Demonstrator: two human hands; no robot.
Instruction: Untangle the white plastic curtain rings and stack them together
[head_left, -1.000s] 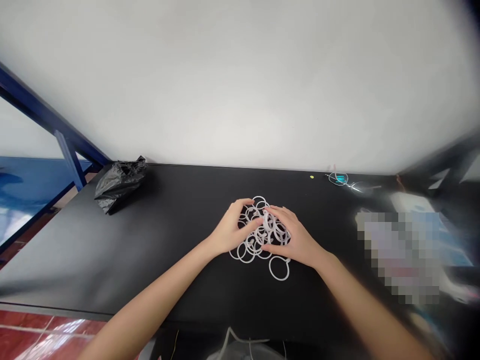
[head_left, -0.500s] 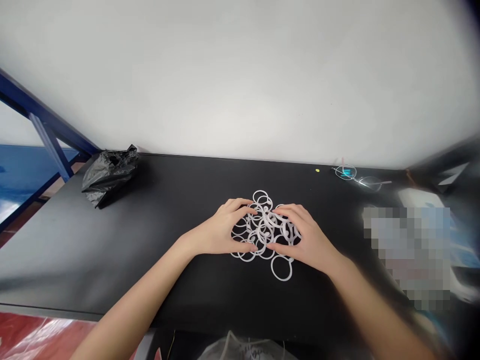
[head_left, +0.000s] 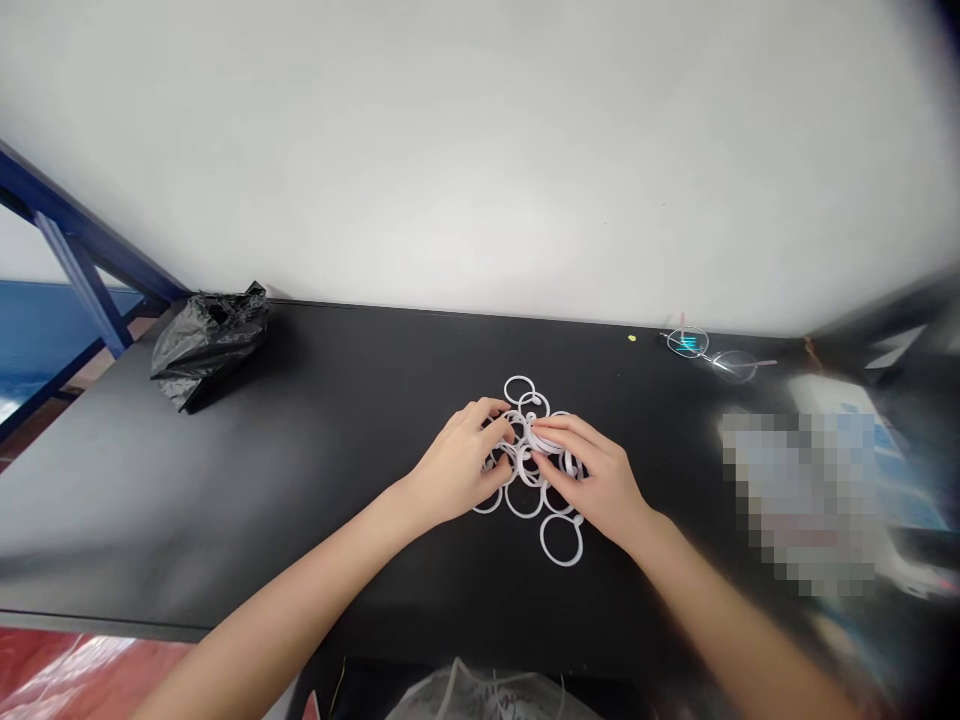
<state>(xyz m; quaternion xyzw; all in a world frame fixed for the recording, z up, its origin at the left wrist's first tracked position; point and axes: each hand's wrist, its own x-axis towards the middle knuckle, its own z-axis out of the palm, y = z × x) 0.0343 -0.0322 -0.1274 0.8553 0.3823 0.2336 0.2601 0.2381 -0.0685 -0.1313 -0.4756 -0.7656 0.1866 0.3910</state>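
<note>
A heap of thin white plastic rings (head_left: 529, 478), each with a small round tab, lies on the black tabletop between my hands. My left hand (head_left: 461, 465) is curled at the heap's left side, its fingers and thumb closed around several rings. On the other side, my right hand (head_left: 604, 485) pinches several stacked rings between fingertips and thumb. One loose ring (head_left: 562, 564) rests flat nearer to me, apart from the fingers. Two overlapping rings stick out at the far end of the heap. My fingers partly cover the rings they hold.
A crumpled black plastic bag (head_left: 210, 340) sits at the back left of the table (head_left: 360, 380). Eyeglasses (head_left: 688, 342) and a small yellow bit (head_left: 632, 338) lie near the white wall. Blurred white and blue packets (head_left: 892, 450) are on the right. Clear plastic (head_left: 487, 697) shows below the front edge.
Both hands have closed in on the heap from a wider, open-fingered pose. The right fingers have gathered several rings together, and the left fingers have curled over rings, moving slightly right.
</note>
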